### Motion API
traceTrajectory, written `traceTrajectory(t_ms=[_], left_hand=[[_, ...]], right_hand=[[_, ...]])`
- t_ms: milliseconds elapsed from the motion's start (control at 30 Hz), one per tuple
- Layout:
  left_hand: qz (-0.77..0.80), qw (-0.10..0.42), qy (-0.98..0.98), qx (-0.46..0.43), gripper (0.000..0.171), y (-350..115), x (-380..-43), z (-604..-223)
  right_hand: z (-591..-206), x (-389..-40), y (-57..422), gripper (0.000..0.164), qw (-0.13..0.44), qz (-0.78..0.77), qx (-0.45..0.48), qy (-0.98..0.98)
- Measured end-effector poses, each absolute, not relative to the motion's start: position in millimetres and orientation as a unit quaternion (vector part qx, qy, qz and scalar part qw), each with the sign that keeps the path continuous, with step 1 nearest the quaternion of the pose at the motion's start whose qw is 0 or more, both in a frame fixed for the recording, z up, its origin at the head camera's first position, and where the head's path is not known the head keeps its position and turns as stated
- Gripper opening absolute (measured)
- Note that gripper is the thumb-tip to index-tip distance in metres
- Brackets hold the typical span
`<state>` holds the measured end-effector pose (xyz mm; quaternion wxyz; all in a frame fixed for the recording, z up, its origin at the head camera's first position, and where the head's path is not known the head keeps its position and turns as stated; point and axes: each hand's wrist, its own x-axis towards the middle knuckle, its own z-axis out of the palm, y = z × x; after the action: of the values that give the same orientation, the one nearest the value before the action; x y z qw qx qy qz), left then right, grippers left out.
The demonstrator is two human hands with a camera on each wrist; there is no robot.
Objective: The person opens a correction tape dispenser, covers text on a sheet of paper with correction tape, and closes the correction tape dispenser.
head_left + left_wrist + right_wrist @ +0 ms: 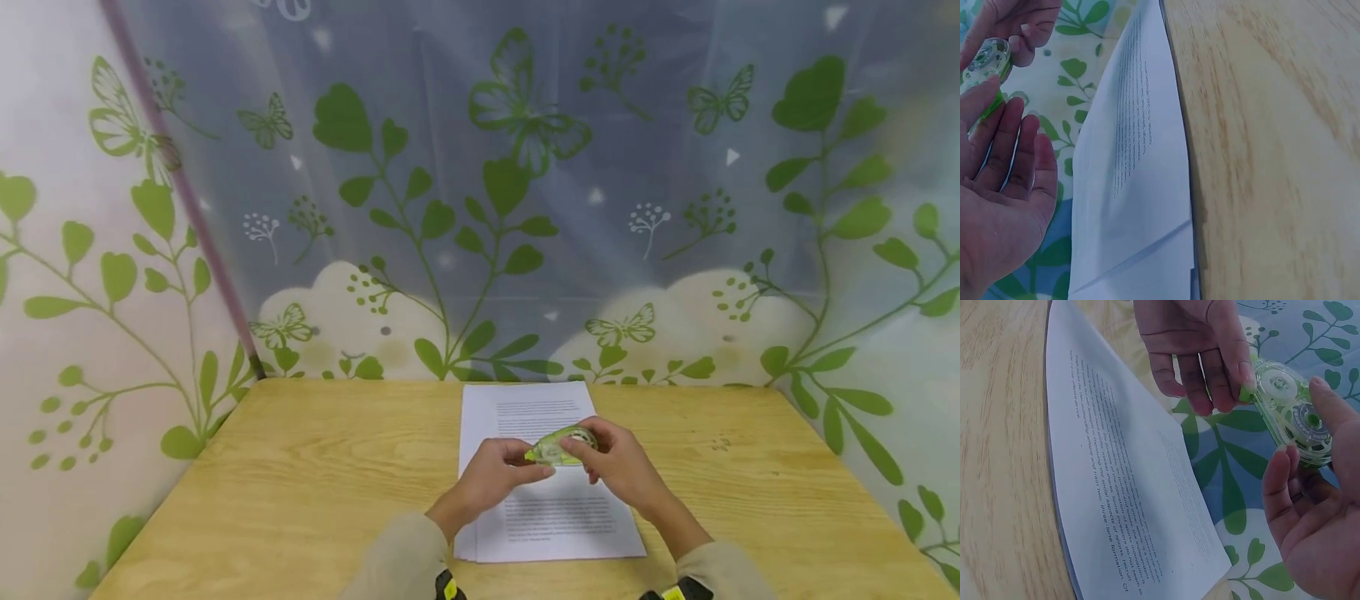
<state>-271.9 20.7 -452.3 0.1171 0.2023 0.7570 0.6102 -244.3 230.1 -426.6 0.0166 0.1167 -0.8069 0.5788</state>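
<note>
A green, see-through correction tape dispenser [551, 451] is held between both hands above printed sheets. My right hand [621, 465] grips its rounded body, thumb on the near side and fingers behind. At the narrow end, my left hand [491, 477] pinches the bright green tip between thumb and index finger. The left hand's other fingers extend loosely below the tip in the left wrist view. Round reels show through the clear casing of the dispenser [1282, 406] in the right wrist view. Beneath the hands lies a stack of printed paper [555, 540], partly covered by them.
The paper lies on a light wooden table [337, 467], its near edge slightly uneven. A curtain [450, 208] with green leaves and butterflies hangs behind the table and along both sides. Beige sleeves [412, 558] and dark wrist straps [678, 590] show at the bottom.
</note>
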Motion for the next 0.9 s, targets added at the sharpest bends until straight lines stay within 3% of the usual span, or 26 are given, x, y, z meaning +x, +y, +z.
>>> traceTrajectory(t_ms=[900], left_hand=[[0.617,0.097,0.758,0.187,0.018,-1.8,-284.4,-453.2]], right_hand=[[-440.0,-251.0,225.4,0.03,0.023,0.595,0.093,-0.798]])
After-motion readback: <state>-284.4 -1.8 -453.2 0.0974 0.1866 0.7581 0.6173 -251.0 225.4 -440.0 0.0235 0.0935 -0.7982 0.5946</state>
